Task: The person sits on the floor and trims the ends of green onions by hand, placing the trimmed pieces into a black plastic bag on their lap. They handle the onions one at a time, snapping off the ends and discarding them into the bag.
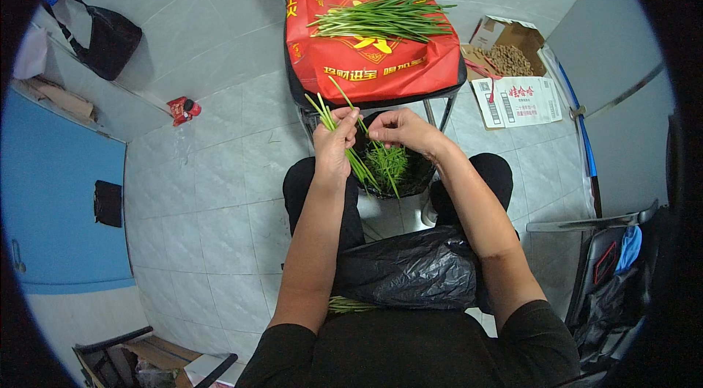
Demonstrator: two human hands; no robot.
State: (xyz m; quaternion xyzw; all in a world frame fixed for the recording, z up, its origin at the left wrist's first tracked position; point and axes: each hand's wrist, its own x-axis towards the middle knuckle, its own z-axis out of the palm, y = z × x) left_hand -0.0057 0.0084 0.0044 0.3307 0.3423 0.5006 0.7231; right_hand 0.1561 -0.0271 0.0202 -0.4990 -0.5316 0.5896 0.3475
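Observation:
My left hand grips a small bunch of garlic chives, pale ends up and green ends hanging down. One stalk stands apart from the bunch, and the fingers of my right hand pinch it partway down. Beneath both hands, between my knees, is a bin lined with a black bag. Green scraps lie inside it. A larger pile of chives rests on a red printed bag spread over a chair seat in front of me.
A black plastic bag lies across my lap, with more stalks by its edge. At the right, an opened cardboard box holds small brown pieces. A red packet lies on the floor at left. A chair stands at my right.

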